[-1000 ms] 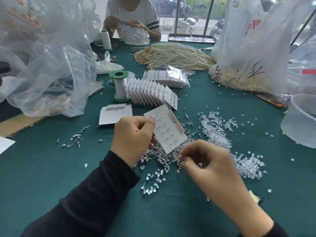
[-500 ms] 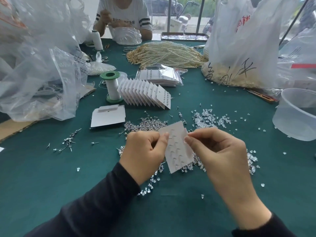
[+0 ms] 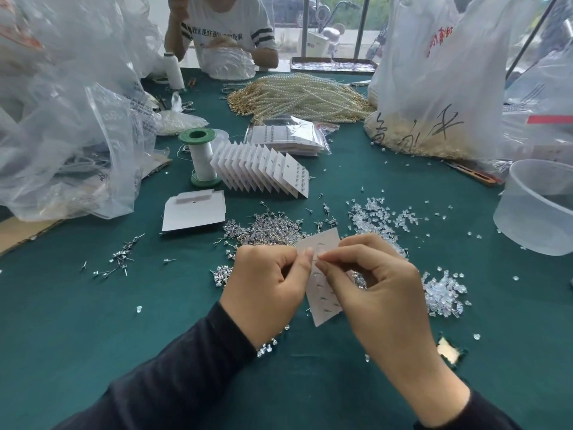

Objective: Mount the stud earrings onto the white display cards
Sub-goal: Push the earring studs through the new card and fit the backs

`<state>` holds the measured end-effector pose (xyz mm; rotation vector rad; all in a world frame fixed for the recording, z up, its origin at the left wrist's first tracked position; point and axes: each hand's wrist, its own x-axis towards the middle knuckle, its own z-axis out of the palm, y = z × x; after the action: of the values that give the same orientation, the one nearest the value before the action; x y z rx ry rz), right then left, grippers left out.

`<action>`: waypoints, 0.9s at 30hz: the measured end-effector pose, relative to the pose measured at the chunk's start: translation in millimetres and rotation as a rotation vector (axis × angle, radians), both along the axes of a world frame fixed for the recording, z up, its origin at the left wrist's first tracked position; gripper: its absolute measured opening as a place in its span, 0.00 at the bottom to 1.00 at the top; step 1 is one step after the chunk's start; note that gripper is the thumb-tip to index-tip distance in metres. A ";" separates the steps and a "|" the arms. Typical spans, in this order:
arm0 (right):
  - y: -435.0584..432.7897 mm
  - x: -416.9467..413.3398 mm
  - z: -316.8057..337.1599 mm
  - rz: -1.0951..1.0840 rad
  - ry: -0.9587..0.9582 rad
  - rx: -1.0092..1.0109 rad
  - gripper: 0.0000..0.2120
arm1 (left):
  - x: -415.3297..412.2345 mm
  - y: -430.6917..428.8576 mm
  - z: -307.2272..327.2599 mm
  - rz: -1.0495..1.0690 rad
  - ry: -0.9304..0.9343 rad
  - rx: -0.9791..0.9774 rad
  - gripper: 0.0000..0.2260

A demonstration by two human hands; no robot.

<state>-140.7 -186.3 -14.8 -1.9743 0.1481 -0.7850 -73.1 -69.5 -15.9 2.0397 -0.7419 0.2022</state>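
My left hand (image 3: 266, 283) pinches a white display card (image 3: 322, 301) by its left edge, upright over the green table. Several stud posts show along the card's lower part. My right hand (image 3: 372, 287) pinches a small stud earring at the card's face, fingertips touching those of the left hand. Behind the card lies a pile of loose silver stud earrings (image 3: 266, 228). Clear plastic earring backs (image 3: 443, 293) are heaped to the right. A fanned row of filled cards (image 3: 263, 172) stands farther back, and a stack of blank cards (image 3: 193, 211) lies left of the pile.
A green-capped thread spool (image 3: 201, 158) stands beside the filled cards. Clear plastic bags (image 3: 68, 125) crowd the left. A plastic tub (image 3: 539, 206) sits at the right edge. Pearl strands (image 3: 297, 97) and a white bag (image 3: 440, 88) lie behind. Another person (image 3: 223, 32) works opposite.
My right hand came up from the stud pile to the card's face. Both hands and the card drew closer to me and lower in view.
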 end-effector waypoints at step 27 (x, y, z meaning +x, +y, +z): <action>-3.7 2.4 -2.8 0.046 0.066 0.015 0.08 | 2.1 2.1 -2.7 -0.123 0.044 -0.048 0.20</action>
<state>-138.3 -190.0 -17.5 -1.9840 0.1464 -0.6872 -71.0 -67.4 -18.6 1.9399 -0.8244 0.1030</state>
